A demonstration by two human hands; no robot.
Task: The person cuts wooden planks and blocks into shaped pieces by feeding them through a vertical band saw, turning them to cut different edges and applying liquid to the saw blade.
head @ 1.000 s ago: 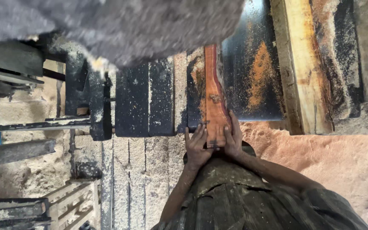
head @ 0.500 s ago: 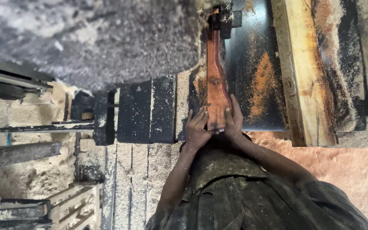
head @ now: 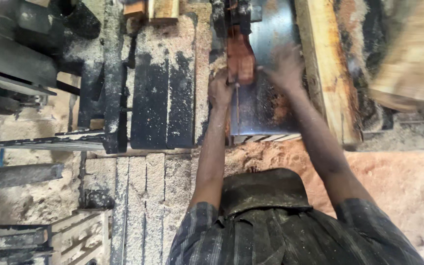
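You're standing in a woodworking shop — a sawmill sort of place. Sawdust [head: 398,191] lies thick over the floor and the dark metal machine table [head: 271,103], a rough timber plank [head: 327,73] runs beside it, and wooden offcuts [head: 155,9] sit at the far edge.

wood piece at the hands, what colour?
Reddish-brown wood piece, clearest in the head view.
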